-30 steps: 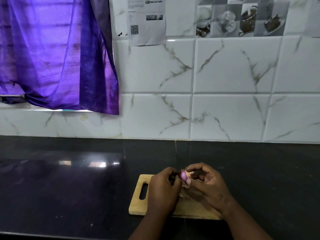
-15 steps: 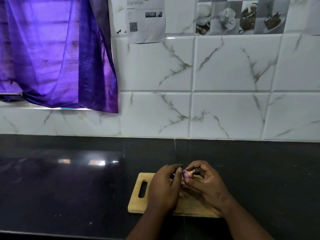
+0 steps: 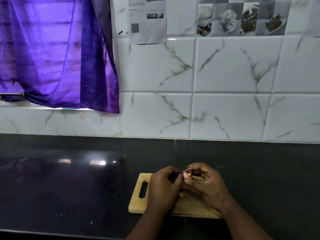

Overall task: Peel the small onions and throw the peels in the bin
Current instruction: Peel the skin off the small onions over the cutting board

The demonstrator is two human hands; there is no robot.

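Note:
A small purple onion (image 3: 186, 175) is pinched between the fingertips of both hands, just above a wooden cutting board (image 3: 138, 203). My left hand (image 3: 164, 187) curls around it from the left. My right hand (image 3: 206, 184) grips it from the right, thumb and forefinger on its pale end. A few bits of peel (image 3: 181, 194) lie on the board under my hands, mostly hidden. No bin is in view.
The board lies on a black stone counter (image 3: 69, 187) near its front edge. A white marbled tile wall (image 3: 225, 101) stands behind, with a paper sheet (image 3: 147, 19) stuck on it. A purple curtain (image 3: 52, 58) hangs at the upper left.
Both hands stayed over the board and kept working the onion between the fingertips. The onion turned slightly, so its pale end now shows more.

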